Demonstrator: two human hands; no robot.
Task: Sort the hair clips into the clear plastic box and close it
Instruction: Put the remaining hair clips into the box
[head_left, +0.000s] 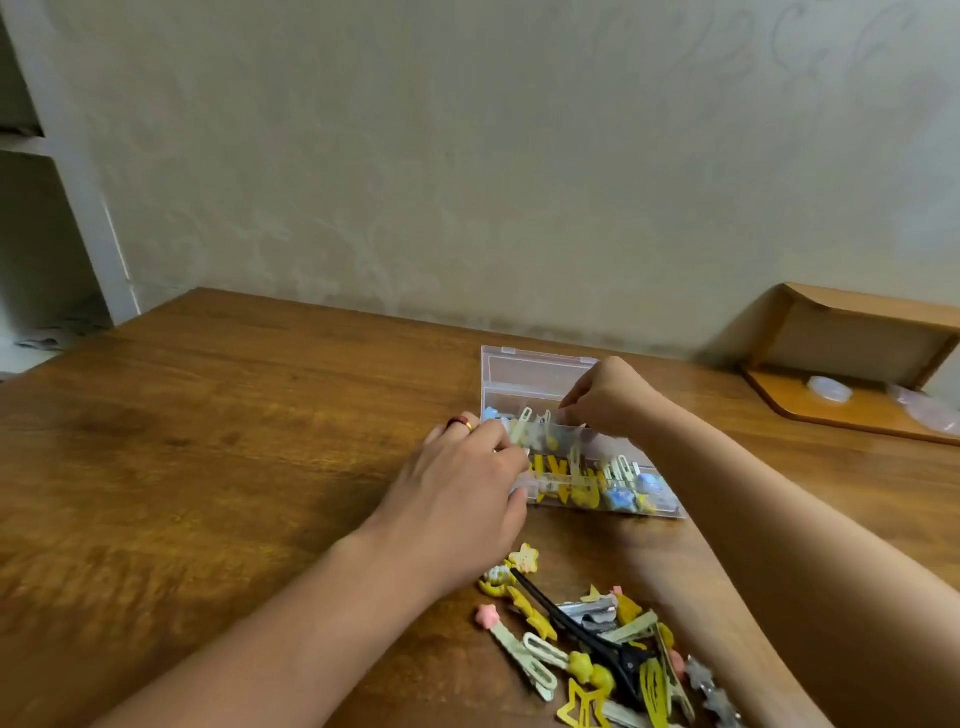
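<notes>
**Head view: both hands at the open clip box**

Head camera looked down on a wooden table (208, 467) pushed against a pale patterned wall (467, 156). A clear plastic box (530, 371) sat on the table right of centre, its lid swung back and lying flat on the far side. Inside, a row of hair clips (582, 480) stood packed together, mostly yellow and pale green, with a few blue ones at the right end and one blue piece at the far left corner.

The left hand (462, 493) rested at the box's left end, fingers curled against the near wall; a red and gold ring (462, 423) showed on one finger. Whether those fingers pinched a clip or only steadied the box could not be told from where I stood. The right hand (608, 397) reached over the box from the right, fingertips drawn narrowly together at the top of the upright clips in the far row; what exactly it held was hidden by the fingers.

Nearer the person, between the two forearms, lay a loose pile of clips (597, 639): star shapes, a long black clip (582, 626), pale green snap clips, a pink-tipped one. A small wooden shelf (852, 364) stood at the far right, with something clear lying on its base.
</notes>
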